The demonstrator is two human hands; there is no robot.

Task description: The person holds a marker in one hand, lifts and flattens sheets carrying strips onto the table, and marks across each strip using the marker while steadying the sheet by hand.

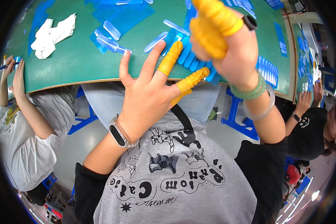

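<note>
Far left: a co-worker's arms rest at the near left edge of the green worktop [74,61], one hand holding a blue pen [7,66]. A crumpled white cloth [52,34] lies toward the left end of the worktop, well back from the near edge.

Left hand [147,99]: open, fingers spread, grasping nothing. It is raised over the near edge, mid-worktop. Yellow finger cots [171,58] cover index and thumb; the other fingers are bare. Smart band [118,135] on the wrist.

Loose clear-blue oblong pieces [112,30] lie scattered on blue film sheets [125,16] just beyond the left hand's fingertips. A tight row of the same pieces [192,61] sits between the two hands, near the near edge.

Right hand [224,43]: lifted close to the camera, fingers bunched, all in yellow cots. Can't tell whether anything is pinched inside. Green bead bracelet [250,91] and a clear bangle on the wrist.

Another row of blue pieces [268,71] stands by the near right corner. Far right: a second co-worker's hand [305,100] at the neighbouring worktop.
</note>
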